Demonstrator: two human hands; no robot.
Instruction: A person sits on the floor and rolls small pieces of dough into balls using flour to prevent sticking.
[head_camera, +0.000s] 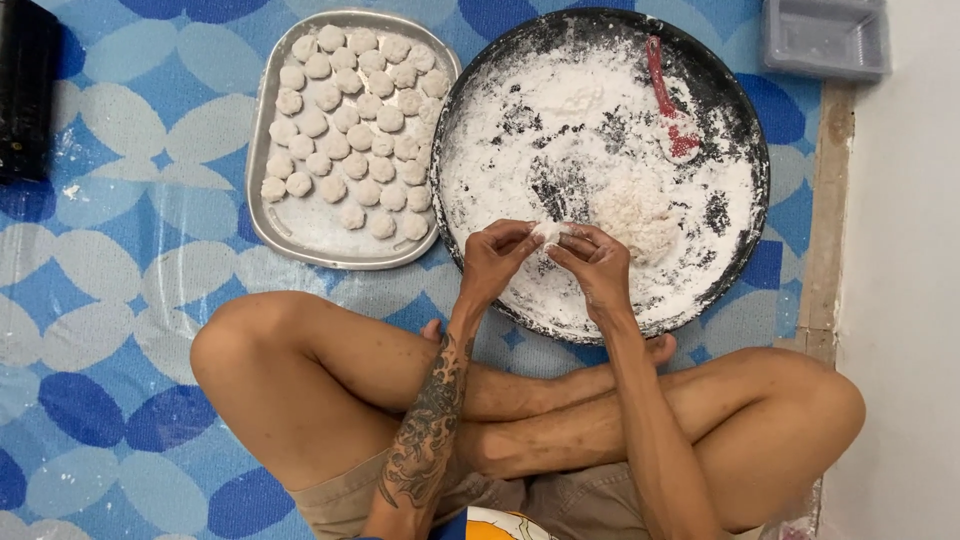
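My left hand and my right hand meet over the near edge of a large round black pan dusted with white flour. Between the fingertips of both hands is a small white lump of dough. A mound of crumbly white dough lies in the pan just beyond my right hand. A red spoon rests in the flour at the pan's far side. To the left, a metal tray holds several small round dough balls in rows.
I sit cross-legged on a blue and white patterned mat; my knees spread below the pan and tray. A grey plastic container stands at the top right. A black object sits at the left edge. A white floor runs along the right.
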